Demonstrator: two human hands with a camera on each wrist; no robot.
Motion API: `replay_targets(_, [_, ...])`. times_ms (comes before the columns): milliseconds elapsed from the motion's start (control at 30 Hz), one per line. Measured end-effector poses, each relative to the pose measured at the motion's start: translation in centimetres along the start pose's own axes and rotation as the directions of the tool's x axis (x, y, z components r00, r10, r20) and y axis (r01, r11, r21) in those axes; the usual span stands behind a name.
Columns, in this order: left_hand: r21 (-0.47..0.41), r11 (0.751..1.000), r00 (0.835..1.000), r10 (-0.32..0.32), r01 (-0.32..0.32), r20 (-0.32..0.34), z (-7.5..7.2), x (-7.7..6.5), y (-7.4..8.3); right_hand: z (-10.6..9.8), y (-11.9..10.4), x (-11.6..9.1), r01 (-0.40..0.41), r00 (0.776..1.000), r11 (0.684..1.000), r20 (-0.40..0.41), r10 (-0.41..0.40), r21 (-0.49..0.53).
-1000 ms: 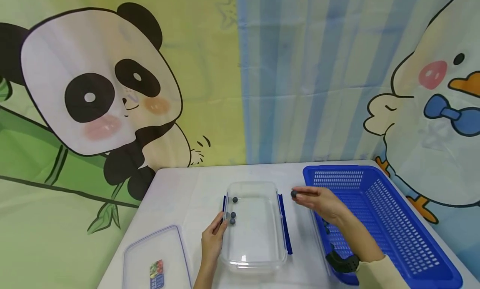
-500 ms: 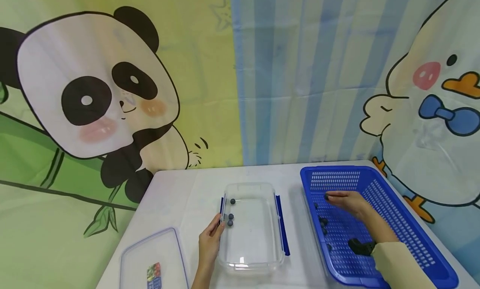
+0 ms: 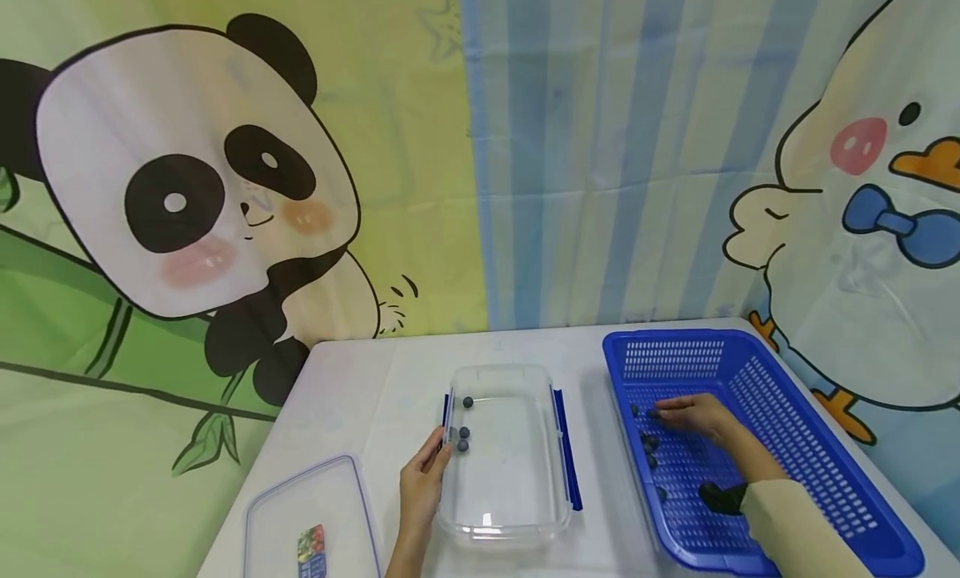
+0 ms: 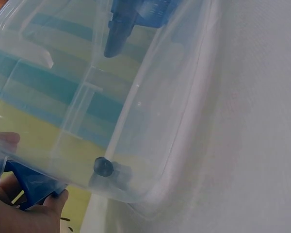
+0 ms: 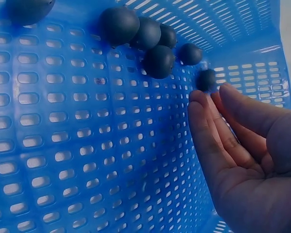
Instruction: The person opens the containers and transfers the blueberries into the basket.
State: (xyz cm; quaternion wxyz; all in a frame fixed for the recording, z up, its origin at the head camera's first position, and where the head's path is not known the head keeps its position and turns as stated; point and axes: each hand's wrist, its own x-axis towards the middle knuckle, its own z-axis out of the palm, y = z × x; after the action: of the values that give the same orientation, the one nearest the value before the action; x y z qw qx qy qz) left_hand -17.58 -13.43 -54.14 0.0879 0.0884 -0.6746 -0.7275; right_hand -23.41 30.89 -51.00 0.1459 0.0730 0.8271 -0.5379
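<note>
My left hand [image 3: 422, 482] grips the left side of a clear plastic food container [image 3: 517, 511], its fingers around the open blue latch [image 4: 34, 182]. Three blueberries [image 3: 468, 402] lie along the container's left side; one blueberry [image 4: 103, 166] shows in the left wrist view. Inside the blue basket [image 3: 795, 428], my right hand [image 3: 697, 417] points left and pinches a blueberry [image 5: 206, 79] at the tips of thumb and fingers, low over the floor. Several other blueberries [image 5: 158, 61] lie along the basket's left wall.
A clear lid [image 3: 277, 511] with a colourful label [image 3: 311, 551] lies on the white table [image 3: 375, 394] at the left. A second blue latch [image 3: 567, 450] hangs open on the container's right side. A printed curtain [image 3: 555, 186] stands behind the table.
My right hand has carried the blueberry rightward from beside the container into the basket, then lowered it. My left hand keeps its hold on the container.
</note>
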Motion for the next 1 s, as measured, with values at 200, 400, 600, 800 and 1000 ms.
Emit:
replay_targets(200, [0.011,1.0,1.0,0.007,-0.007,-0.006,-0.1,0.0,-0.1,0.1,-0.4,-0.1,-0.011,1.0,1.0,0.007,0.011,0.027])
replay_targets(400, [0.043,0.999,1.0,-0.007,0.008,-0.018,-0.3,-0.1,-0.2,0.7,-2.3,-0.6,0.048,0.998,0.996,0.038,-0.051,0.076])
replay_targets(600, [0.02,1.0,1.0,0.004,-0.004,-0.012,-0.2,0.0,-0.2,2.4,-7.2,-2.0,0.149,0.981,0.973,0.097,-0.167,0.177])
replay_targets(800, [-0.003,1.0,1.0,0.015,-0.015,0.007,-0.1,-0.1,-0.2,7.2,-11.8,-3.3,0.197,0.961,0.949,0.144,-0.237,0.245])
replay_targets(1000, [-0.007,1.0,1.0,0.019,-0.019,-0.001,0.1,-0.1,-0.2,14.6,-14.2,-3.6,0.181,0.921,0.93,0.277,-0.275,0.32])
